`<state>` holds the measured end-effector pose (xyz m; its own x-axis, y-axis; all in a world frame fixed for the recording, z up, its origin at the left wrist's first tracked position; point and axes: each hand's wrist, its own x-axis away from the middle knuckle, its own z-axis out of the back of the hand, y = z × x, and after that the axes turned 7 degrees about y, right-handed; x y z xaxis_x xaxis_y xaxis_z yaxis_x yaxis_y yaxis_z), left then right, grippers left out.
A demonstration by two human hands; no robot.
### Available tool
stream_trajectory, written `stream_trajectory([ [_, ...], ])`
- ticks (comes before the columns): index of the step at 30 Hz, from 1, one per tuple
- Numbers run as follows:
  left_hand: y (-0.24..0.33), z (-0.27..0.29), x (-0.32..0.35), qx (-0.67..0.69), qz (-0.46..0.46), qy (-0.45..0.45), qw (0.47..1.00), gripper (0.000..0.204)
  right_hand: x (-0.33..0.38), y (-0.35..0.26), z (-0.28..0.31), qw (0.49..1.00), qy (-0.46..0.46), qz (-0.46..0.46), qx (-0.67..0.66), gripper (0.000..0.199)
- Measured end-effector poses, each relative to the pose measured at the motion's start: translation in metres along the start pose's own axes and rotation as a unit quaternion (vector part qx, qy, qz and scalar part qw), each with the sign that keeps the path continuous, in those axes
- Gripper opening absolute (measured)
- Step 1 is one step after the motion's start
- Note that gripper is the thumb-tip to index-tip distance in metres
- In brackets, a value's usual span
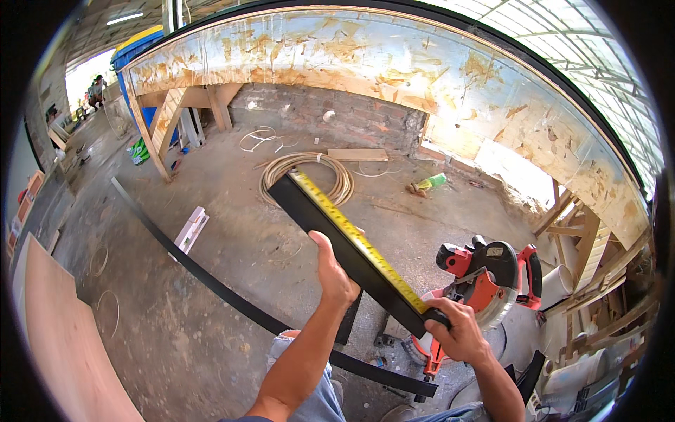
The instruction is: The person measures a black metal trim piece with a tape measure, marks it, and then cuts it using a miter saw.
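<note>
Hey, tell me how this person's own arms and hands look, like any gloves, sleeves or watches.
The left hand and right hand are bare, without gloves. The left forearm and right forearm are uncovered, with no watch or band showing. A sliver of dark cloth by the left forearm may be a sleeve.

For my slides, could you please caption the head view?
Left hand holds a black rectangular bar, right hand a yellow tape measure along it.
</note>
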<state>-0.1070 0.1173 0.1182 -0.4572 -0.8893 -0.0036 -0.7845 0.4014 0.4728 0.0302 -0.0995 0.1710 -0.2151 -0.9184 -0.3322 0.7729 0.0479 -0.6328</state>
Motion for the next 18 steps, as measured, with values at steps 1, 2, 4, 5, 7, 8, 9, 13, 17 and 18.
stream_trajectory([
  [1,-0.004,0.0,0.001,0.016,0.019,-0.003,1.0,0.088,-0.003,-0.001,-0.006,1.0,-0.007,0.013,-0.009,0.034],
  [2,-0.008,0.001,0.002,0.017,0.013,-0.032,0.999,0.087,-0.004,-0.002,-0.01,1.0,-0.004,0.011,-0.008,0.034],
  [4,-0.01,0.002,0.005,0.005,0.003,-0.043,0.999,0.086,-0.007,-0.003,-0.015,0.999,-0.035,-0.005,-0.012,0.034],
  [5,-0.011,0.002,0.005,0.007,0.003,-0.048,0.999,0.085,-0.007,-0.004,-0.014,0.999,-0.035,-0.006,-0.012,0.034],
  [7,-0.009,0.002,0.006,0.029,0.015,-0.038,0.999,0.084,-0.007,-0.005,-0.013,0.998,-0.045,-0.032,-0.008,0.033],
  [8,-0.009,0.001,0.007,0.053,0.027,-0.028,0.998,0.083,-0.007,-0.005,-0.011,0.998,-0.044,-0.034,-0.007,0.033],
  [9,-0.009,0.0,0.008,0.053,0.029,-0.028,0.998,0.083,-0.006,-0.004,-0.009,0.998,-0.048,-0.034,0.0,0.034],
  [13,-0.004,-0.001,0.009,0.025,0.017,-0.038,0.999,0.082,-0.004,0.002,-0.014,0.998,-0.053,-0.03,0.008,0.036],
  [17,0.009,0.008,-0.005,0.112,0.044,-0.032,0.992,0.079,0.001,0.007,-0.011,0.998,-0.042,-0.022,0.05,0.037],
  [18,0.017,0.01,-0.009,0.11,0.017,-0.008,0.994,0.078,0.001,0.007,-0.008,0.995,-0.043,-0.013,0.092,0.037],
])
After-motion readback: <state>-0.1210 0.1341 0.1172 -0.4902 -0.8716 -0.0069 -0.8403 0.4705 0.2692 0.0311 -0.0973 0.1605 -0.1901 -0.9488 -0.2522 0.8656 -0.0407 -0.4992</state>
